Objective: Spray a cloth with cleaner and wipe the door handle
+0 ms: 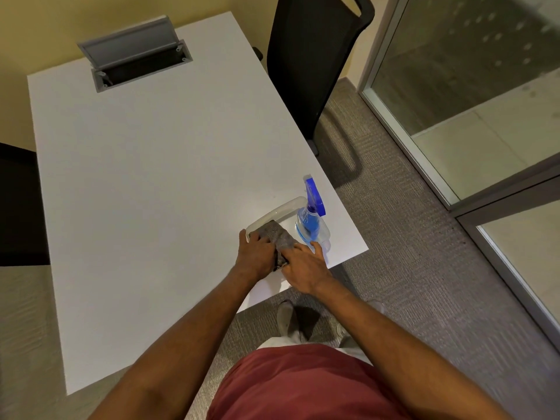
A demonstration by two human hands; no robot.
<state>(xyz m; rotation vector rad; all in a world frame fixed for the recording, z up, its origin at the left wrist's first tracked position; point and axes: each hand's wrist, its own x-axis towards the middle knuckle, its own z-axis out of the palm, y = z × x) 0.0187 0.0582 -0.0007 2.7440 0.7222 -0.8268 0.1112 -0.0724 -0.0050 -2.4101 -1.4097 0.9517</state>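
My right hand [306, 268] and left hand [256, 253] sit close together at the near right corner of the white table [151, 177], both pinching the grey cloth [280, 237], which lies half in a clear tray [281, 210]. I judge the cloth soft, limp and light, best bunched in one fist. The spray bottle [312, 219], standing just beside it, looks light and slick, so I'd grip its neck under the blue trigger

The near end of the cloth [280, 237] is covered by both hands. The tray [274, 214] behind the cloth is partly hidden by it. The bottle [312, 227] base beside the cloth is blurred.
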